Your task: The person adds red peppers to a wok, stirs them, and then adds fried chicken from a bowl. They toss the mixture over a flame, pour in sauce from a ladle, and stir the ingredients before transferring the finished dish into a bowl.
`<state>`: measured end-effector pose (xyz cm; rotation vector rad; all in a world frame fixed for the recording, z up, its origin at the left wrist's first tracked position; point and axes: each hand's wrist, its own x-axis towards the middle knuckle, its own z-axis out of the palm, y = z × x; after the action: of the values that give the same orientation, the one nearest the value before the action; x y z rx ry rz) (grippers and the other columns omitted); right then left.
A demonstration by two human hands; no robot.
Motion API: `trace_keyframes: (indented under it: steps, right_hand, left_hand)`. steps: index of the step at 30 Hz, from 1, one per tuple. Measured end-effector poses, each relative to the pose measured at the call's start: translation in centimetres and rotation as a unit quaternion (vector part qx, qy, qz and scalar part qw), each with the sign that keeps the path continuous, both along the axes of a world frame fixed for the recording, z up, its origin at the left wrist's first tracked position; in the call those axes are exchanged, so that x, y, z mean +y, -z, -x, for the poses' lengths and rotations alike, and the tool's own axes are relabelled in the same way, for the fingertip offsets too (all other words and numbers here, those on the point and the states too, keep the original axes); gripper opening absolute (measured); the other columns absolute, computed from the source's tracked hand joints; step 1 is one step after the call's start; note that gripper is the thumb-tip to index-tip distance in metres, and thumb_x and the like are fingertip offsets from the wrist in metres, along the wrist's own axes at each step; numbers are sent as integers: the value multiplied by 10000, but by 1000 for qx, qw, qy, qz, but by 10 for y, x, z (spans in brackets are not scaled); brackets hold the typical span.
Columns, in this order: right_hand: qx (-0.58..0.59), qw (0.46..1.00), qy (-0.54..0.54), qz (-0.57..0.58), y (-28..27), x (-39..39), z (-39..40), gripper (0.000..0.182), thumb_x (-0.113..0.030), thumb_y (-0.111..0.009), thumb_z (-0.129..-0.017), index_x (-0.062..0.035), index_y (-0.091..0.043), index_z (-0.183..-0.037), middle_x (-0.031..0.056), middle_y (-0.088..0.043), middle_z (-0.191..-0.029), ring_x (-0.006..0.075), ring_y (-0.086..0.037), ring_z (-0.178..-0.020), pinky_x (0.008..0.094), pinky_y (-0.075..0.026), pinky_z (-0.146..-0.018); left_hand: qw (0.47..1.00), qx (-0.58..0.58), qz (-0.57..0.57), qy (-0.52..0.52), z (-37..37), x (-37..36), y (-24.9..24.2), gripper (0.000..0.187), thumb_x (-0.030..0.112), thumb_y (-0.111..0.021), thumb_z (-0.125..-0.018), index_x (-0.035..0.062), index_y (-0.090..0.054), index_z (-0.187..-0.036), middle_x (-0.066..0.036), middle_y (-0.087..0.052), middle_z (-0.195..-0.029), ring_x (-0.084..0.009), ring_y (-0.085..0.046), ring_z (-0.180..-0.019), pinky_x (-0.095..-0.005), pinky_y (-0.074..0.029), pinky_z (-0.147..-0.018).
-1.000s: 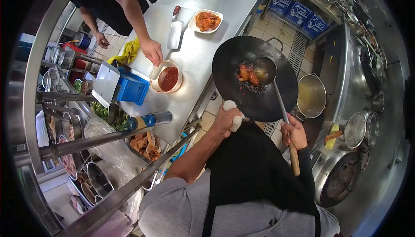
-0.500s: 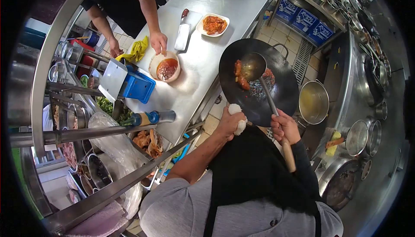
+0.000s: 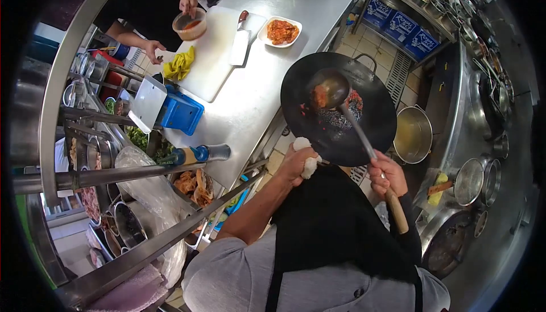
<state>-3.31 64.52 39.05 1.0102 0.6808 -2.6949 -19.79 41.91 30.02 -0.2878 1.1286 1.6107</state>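
Note:
My left hand point(image 3: 297, 163) is wrapped round a white cloth point(image 3: 310, 167) at the near left edge of a black wok point(image 3: 296, 93), where the cloth covers the wok's handle. The wooden handle of a metal ladle point(image 3: 358, 130) is in my closed right hand point(image 3: 388, 175). Its bowl hangs inside the wok, over some red food point(image 3: 320, 96). More red bits and dark, shiny residue lie on the wok's inner surface, right of the ladle bowl.
A steel table point(image 3: 250, 93) bears a white cutting board point(image 3: 205, 67), a cleaver point(image 3: 240, 44) and a square dish of red food point(image 3: 280, 32). Across it, a co-worker holds a plastic tub point(image 3: 189, 25). A metal pot point(image 3: 413, 134) stands right of the wok.
The wok has shifted slightly left, and the ladle's handle has swung a little right and down with my right hand. The co-worker has lifted the tub off the cutting board and drawn it back.

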Motion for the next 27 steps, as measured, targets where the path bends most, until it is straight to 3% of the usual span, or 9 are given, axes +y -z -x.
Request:
trace_keyframes:
  steps: [1, 2, 7, 14, 16, 20, 24, 27]
  right_hand:
    - [-40, 993, -8, -112, -4, 3, -1, 382, -87, -471, -963, -129, -450, -1342, 1, -438, -638, 55, -329, -349, 229, -273, -296]
    - [-80, 979, -7, -189, -17, 3, 0, 454, -89, -492, -944, -124, -410, -1389, 2, -442, -634, 61, -325, -344, 229, -281, -302]
    - [-77, 933, -52, -348, -18, 22, -12, 581, -67, -517, -908, -112, -337, -1458, 6, -460, -624, 70, -363, -340, 228, -326, -312]
    - [-78, 929, -60, -356, 12, 8, -17, 553, -57, -532, -899, -98, -376, -1427, 6, -469, -628, 76, -382, -347, 234, -336, -314]
    - [-80, 967, -14, -242, 9, 2, -14, 517, -59, -538, -903, -108, -407, -1401, 6, -468, -630, 77, -391, -358, 245, -334, -311]
    - [-74, 988, 16, -137, 12, -3, -8, 369, -71, -523, -929, -113, -486, -1293, 1, -458, -631, 80, -375, -356, 254, -333, -304]
    - [-66, 990, -7, -128, 14, -20, 7, 280, -75, -489, -951, -120, -523, -1225, 2, -455, -640, 72, -366, -354, 245, -325, -300]
    - [14, 996, 29, 86, 16, -11, 14, 163, -73, -447, -970, -130, -500, -1113, 3, -431, -627, 67, -345, -353, 223, -265, -287]
  left_hand:
    - [1000, -6, 20, -16, -2, -1, 1, 464, 37, -658, -716, 31, -415, -1111, -66, -529, -900, -161, -580, -748, -309, -502, -596]
    - [999, -11, 39, -31, -2, -2, 1, 463, 43, -657, -714, 33, -416, -1109, -70, -529, -903, -165, -582, -750, -310, -505, -600]
    - [999, 22, 21, -29, -1, -4, -5, 478, 59, -672, -702, 37, -415, -1105, -75, -519, -912, -165, -577, -747, -311, -506, -615]
    - [999, 39, 14, -29, 2, 3, 5, 460, 57, -679, -707, 43, -413, -1082, -65, -502, -906, -151, -559, -735, -311, -494, -602]
    - [998, 48, 15, -34, 1, 4, 3, 464, 59, -684, -707, 42, -412, -1083, -66, -502, -905, -149, -557, -734, -308, -490, -595]
    - [996, 71, 32, -42, -1, 6, -1, 488, 76, -701, -696, 35, -408, -1084, -69, -502, -906, -150, -552, -732, -305, -484, -583]
    - [992, 106, 34, -52, -1, 8, -3, 498, 94, -706, -687, 36, -410, -1084, -72, -502, -909, -159, -553, -739, -312, -484, -584]
    - [994, 94, 39, -29, 0, 5, -1, 501, 108, -704, -684, 40, -414, -1086, -74, -501, -913, -164, -553, -746, -317, -485, -584]
